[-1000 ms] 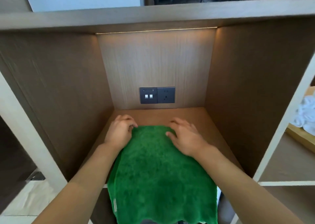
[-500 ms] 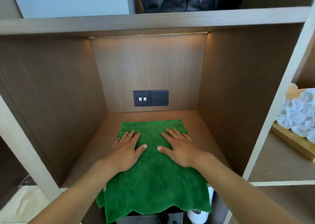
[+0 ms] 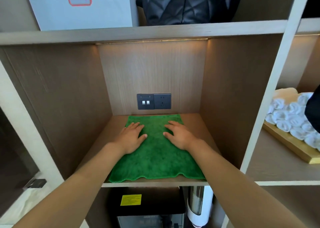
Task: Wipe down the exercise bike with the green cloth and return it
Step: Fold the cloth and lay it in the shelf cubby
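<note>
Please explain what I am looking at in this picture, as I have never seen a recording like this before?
There is no machine here: a person wears a camera on the head, looking forward and down at their own bare arms. The left hand and right hand lie flat, fingers straight, pressing a green cloth spread on a wooden shelf. Nothing is gripped. Behind the cloth is a dark wall socket. Rolled white towels sit in the cubby to the right.
</note>
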The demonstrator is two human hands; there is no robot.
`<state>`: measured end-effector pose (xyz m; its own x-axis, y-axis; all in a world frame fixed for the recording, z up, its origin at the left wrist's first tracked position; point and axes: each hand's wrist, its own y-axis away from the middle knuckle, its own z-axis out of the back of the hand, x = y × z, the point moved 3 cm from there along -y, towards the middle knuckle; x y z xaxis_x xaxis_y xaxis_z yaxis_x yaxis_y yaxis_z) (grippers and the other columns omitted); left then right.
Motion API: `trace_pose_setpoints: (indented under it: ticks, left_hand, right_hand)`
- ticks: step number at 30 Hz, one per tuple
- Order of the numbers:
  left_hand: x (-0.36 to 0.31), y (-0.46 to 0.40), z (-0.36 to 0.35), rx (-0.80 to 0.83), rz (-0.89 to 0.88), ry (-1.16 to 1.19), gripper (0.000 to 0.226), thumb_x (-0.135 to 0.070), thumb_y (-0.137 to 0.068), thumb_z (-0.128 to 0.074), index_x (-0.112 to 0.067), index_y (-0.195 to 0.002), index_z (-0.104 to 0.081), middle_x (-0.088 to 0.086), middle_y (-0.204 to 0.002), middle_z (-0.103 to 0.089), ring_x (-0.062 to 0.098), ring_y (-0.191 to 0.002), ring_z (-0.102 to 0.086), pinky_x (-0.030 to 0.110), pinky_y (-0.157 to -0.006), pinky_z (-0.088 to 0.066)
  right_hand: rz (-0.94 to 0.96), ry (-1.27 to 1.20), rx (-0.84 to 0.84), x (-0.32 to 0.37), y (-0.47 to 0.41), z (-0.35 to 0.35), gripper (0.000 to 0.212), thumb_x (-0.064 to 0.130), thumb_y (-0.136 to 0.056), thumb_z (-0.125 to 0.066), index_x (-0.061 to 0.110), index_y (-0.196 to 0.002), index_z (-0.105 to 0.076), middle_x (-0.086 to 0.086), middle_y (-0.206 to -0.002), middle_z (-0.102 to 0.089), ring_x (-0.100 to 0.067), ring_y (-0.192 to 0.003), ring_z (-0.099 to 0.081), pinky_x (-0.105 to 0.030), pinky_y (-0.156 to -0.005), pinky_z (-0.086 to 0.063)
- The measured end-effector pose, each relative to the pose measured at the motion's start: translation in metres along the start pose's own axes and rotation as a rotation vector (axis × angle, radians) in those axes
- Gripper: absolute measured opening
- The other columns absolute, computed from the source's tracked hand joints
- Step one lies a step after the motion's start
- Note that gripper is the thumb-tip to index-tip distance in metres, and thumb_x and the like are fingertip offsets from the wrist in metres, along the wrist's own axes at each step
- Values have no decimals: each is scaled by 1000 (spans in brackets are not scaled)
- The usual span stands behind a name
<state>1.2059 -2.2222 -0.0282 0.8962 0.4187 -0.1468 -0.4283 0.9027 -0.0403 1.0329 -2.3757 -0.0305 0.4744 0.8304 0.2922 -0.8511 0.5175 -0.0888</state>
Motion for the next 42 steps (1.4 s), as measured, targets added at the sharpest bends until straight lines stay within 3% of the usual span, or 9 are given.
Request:
trace_pose_setpoints:
  ticks: [4,9,14,19,22,25,30,38,42]
  left_hand:
    - [-25,76,13,-153,-234,206,47,-54,-104,-54,-34,-145,-60,-9,-155,-54,10,-147,-44,25,-120,-28]
    - [-25,159,-4,-99,-248,189,61,-80,-86,-57,-51,-140,-58,-44,-142,-39,-22,-136,-29,12,-113,-25]
    - [-23,178,-14,-231,-216,265,42,-46,-95,-73,-44,-136,-66,-35,-147,-50,-12,-144,-38,18,-121,-30]
    - [-24,192,-20,-364,-244,321,28,-22,-93,-79,-30,-120,-80,-25,-132,-68,-5,-131,-59,25,-114,-45]
    - [-22,196,-17,-464,-273,284,19,-17,-95,-76,-24,-112,-82,-18,-119,-76,0,-115,-69,16,-105,-48]
    - [-18,198,-5,-556,-281,224,14,-21,-94,-69,-21,-101,-81,-15,-101,-77,6,-95,-72,23,-87,-55]
    - [-7,188,17,-597,-285,245,10,-21,-93,-70,-22,-98,-79,-18,-96,-74,4,-87,-71,32,-77,-57]
    - [4,87,111,-710,-192,278,15,-7,-93,-75,-16,-102,-83,0,-104,-81,21,-97,-75,43,-95,-58]
    - [8,98,139,-919,-237,278,14,-9,-92,-76,-19,-100,-80,-4,-101,-78,17,-93,-73,36,-91,-57]
  right_hand:
    - [121,-109,-39,22,52,15,54,38,-105,-62,16,-154,-53,-5,-164,-44,-22,-153,-37,-29,-125,-27]
    - [267,-239,23,41,142,-3,73,68,-87,-70,34,-150,-56,21,-159,-43,8,-143,-33,-10,-114,-19]
    - [286,-58,-59,37,170,-15,69,62,-98,-61,44,-160,-36,34,-164,-18,14,-152,-8,-19,-128,-5]
    - [308,-151,-101,29,181,-13,51,45,-103,-62,36,-152,-53,29,-160,-36,11,-151,-24,-17,-126,-13]
    - [337,-214,-189,25,187,-10,34,25,-104,-67,21,-138,-71,14,-148,-60,-2,-143,-49,-25,-123,-33]
    - [297,-163,-349,16,191,-1,21,4,-96,-75,12,-115,-81,3,-123,-77,-19,-116,-73,-41,-100,-59]
    - [164,-80,-546,12,188,22,20,0,-86,-81,16,-98,-81,2,-98,-79,-26,-89,-76,-46,-71,-63]
    - [7,-88,-588,32,91,103,22,10,-99,-63,21,-109,-80,-10,-108,-78,-37,-101,-71,-47,-90,-59]
    - [229,-123,-814,40,98,128,26,-3,-90,-67,14,-105,-80,-3,-104,-78,-25,-97,-72,-37,-92,-57]
